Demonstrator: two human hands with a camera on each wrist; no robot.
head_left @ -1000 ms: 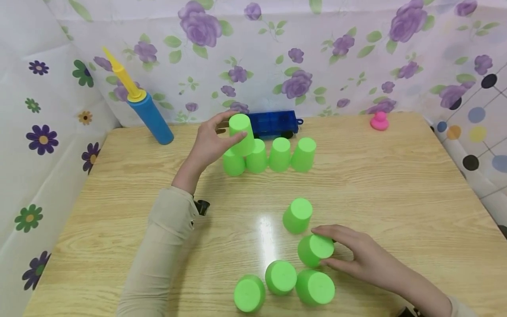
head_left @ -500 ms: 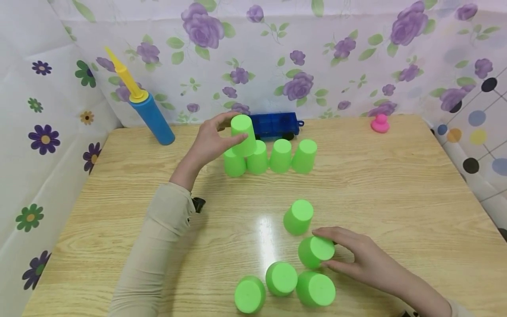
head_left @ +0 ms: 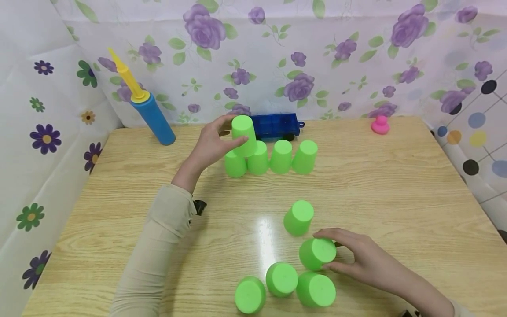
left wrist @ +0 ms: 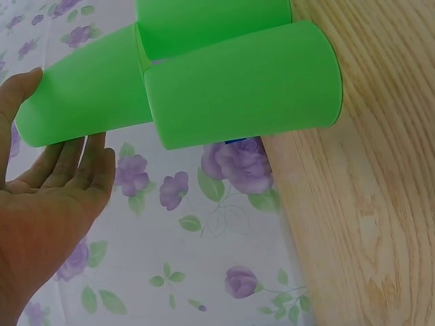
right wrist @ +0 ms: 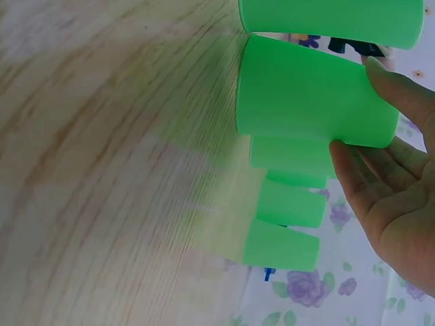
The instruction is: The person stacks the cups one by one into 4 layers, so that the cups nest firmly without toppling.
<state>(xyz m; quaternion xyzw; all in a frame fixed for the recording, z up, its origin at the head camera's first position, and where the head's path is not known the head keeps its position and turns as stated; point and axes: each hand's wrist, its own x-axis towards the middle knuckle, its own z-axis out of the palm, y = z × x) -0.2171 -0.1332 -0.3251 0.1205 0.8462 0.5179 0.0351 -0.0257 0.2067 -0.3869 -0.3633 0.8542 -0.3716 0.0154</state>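
Observation:
With thumb and fingers, my left hand (head_left: pixel 210 145) holds an upside-down green cup (head_left: pixel 244 136) by its sides. Its rim rests across the two leftmost of several upturned green cups (head_left: pixel 281 157) in a row; the left wrist view shows the held cup (left wrist: pixel 88 92) meeting the cup below (left wrist: pixel 245 85). My right hand (head_left: pixel 368 262) grips another upturned green cup (head_left: pixel 317 254) standing on the table, thumb on one side and fingers on the other in the right wrist view. Around it stand more upturned green cups, one behind it (head_left: pixel 299 218) and one in front (head_left: pixel 315 289).
Two further green cups, one at the front left (head_left: pixel 250 295), stand on the wooden table (head_left: pixel 376 185). Behind the row sits a blue toy wagon (head_left: pixel 277 125). A blue and yellow hand pump (head_left: pixel 152 119) leans at the back left; a pink rubber duck (head_left: pixel 380 125) is at the back right.
The view has shifted slightly. Both hands keep their hold on their cups, and no cup has visibly changed place.

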